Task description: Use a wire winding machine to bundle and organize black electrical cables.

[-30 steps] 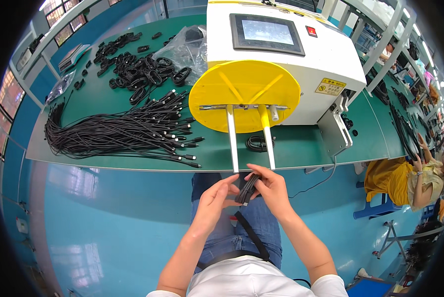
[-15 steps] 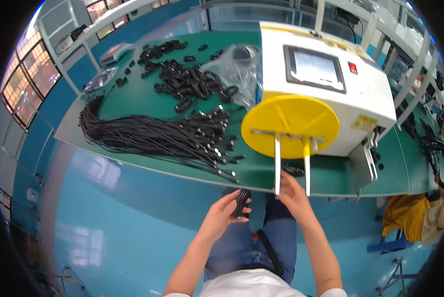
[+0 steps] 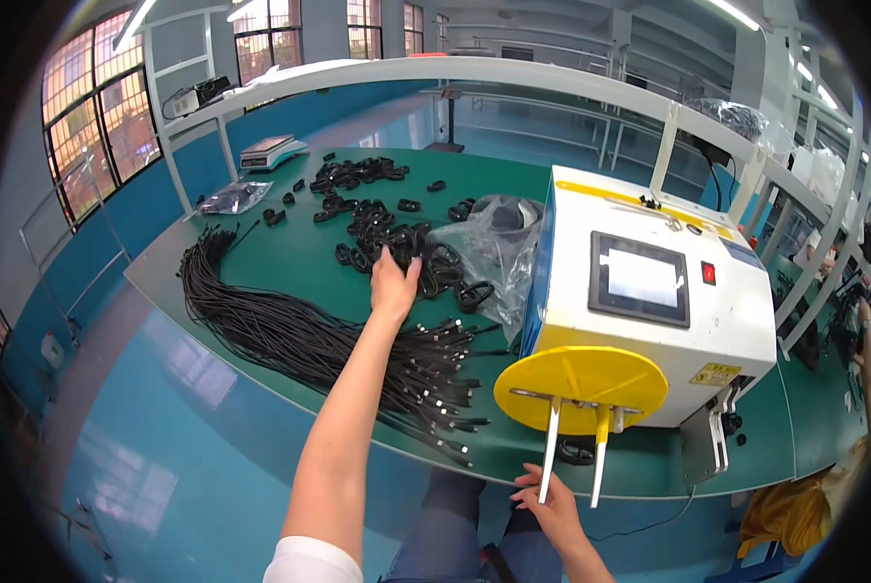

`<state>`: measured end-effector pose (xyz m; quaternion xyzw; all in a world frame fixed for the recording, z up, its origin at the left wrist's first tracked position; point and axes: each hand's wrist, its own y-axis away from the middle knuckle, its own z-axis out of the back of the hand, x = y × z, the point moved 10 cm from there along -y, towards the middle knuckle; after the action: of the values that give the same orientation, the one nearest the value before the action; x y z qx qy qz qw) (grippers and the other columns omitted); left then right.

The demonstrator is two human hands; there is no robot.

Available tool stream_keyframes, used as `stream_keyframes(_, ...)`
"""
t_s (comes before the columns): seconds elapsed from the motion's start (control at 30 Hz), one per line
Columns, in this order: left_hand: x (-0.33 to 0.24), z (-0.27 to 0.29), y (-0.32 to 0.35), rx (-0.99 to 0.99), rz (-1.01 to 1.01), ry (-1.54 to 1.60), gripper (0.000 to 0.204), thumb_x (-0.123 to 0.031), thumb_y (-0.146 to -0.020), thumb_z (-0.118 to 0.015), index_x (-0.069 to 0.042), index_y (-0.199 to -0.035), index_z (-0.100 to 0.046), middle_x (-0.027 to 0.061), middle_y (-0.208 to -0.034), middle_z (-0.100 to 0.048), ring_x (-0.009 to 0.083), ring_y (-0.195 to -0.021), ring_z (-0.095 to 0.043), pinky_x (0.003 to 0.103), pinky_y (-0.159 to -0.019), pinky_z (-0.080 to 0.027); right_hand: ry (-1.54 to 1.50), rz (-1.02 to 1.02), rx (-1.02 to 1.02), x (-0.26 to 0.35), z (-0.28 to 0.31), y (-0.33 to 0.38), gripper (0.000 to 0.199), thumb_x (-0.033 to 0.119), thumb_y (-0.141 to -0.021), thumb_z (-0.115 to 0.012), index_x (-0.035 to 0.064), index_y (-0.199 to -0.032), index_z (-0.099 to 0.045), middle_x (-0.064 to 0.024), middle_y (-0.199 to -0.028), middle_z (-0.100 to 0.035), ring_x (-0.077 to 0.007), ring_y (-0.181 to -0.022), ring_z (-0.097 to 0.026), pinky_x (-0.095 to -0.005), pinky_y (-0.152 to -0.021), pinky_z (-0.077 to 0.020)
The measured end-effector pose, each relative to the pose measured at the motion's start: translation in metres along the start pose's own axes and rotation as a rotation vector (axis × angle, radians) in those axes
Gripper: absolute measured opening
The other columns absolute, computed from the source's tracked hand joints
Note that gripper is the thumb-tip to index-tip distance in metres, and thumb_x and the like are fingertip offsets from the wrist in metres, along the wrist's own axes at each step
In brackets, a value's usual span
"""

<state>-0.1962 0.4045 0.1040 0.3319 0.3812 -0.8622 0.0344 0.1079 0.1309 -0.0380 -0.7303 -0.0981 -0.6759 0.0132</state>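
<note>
Coiled black cable bundles (image 3: 377, 219) lie scattered across the far half of the green work table (image 3: 290, 257), and the left hand (image 3: 394, 284) stretches out to the near edge of that scatter, palm down, fingers spread loosely over a coil at its fingertips; whether it grips one cannot be told. Just nearer the person, a long sheaf of straight black cables with plug ends (image 3: 319, 345) runs across the table beneath the outstretched forearm. A crumpled clear plastic bag (image 3: 499, 257) sits beside the coils, against a white winding machine with a touchscreen (image 3: 649, 291). The right hand (image 3: 549, 505) is low at the table's front edge, fingers open, touching one of two white prongs (image 3: 550, 452) that hang from the machine's yellow disc (image 3: 581, 387).
</note>
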Motion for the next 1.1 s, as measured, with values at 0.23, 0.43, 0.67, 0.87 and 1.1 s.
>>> stream_keyframes(0.23, -0.055, 0.036, 0.120, 0.336, -0.379, 0.140, 0.016, 0.000, -0.079, -0.060, -0.003, -0.094, -0.063, 0.0101, -0.091, -0.062, 0.0281, -0.090, -0.057, 0.035, -0.079, -0.046, -0.030, -0.083, -0.027, -0.012, 0.013, 0.002, 0.040, -0.003, -0.085, -0.052, -0.0023, -0.126, -0.048, -0.0147, -0.105, -0.060, -0.0192, -0.087, -0.064, -0.0276, -0.074, -0.0519)
stream_keyframes(0.43, -0.050, 0.054, 0.146, 0.374, -0.509, 0.058, 0.017, -0.001, -0.077, -0.061, -0.005, -0.094, -0.064, 0.0073, -0.098, -0.062, 0.0274, -0.094, -0.056, 0.037, -0.081, -0.045, 0.000, -0.113, 0.105, -0.024, -0.020, -0.004, 0.037, 0.001, -0.088, -0.051, 0.0006, -0.125, -0.050, -0.0114, -0.104, -0.061, -0.0161, -0.085, -0.064, -0.0258, -0.073, -0.0511)
stream_keyframes(0.67, -0.032, 0.011, 0.101, 0.404, -0.526, -0.246, 0.020, -0.006, -0.075, -0.063, -0.006, -0.095, -0.065, 0.0068, -0.100, -0.061, 0.0266, -0.096, -0.055, 0.040, -0.080, -0.046, 0.061, -0.149, 0.139, -0.023, -0.032, 0.008, 0.035, 0.001, -0.088, -0.052, 0.0013, -0.122, -0.053, -0.0111, -0.103, -0.063, -0.0164, -0.086, -0.064, -0.0266, -0.075, -0.0512)
stream_keyframes(0.87, -0.024, -0.009, 0.101, 0.587, -0.562, -0.388, 0.019, -0.012, -0.075, -0.066, -0.008, -0.094, -0.067, 0.0078, -0.087, -0.060, 0.0269, -0.089, -0.056, 0.039, -0.073, -0.048, 0.083, -0.147, 0.121, -0.023, -0.029, 0.020, 0.033, 0.002, -0.090, -0.051, 0.0024, -0.122, -0.054, -0.0102, -0.102, -0.064, -0.0141, -0.086, -0.064, -0.0246, -0.074, -0.0507)
stream_keyframes(1.1, -0.034, 0.047, 0.086, 0.216, -0.505, 0.012, 0.013, -0.007, -0.081, -0.062, -0.005, -0.093, -0.067, 0.0090, -0.076, -0.061, 0.0264, -0.071, -0.059, 0.034, -0.065, -0.048, 0.092, -0.140, 0.148, -0.023, -0.033, 0.022, 0.032, 0.002, -0.090, -0.051, 0.0035, -0.122, -0.055, -0.0096, -0.102, -0.064, -0.0138, -0.086, -0.064, -0.0247, -0.075, -0.0509)
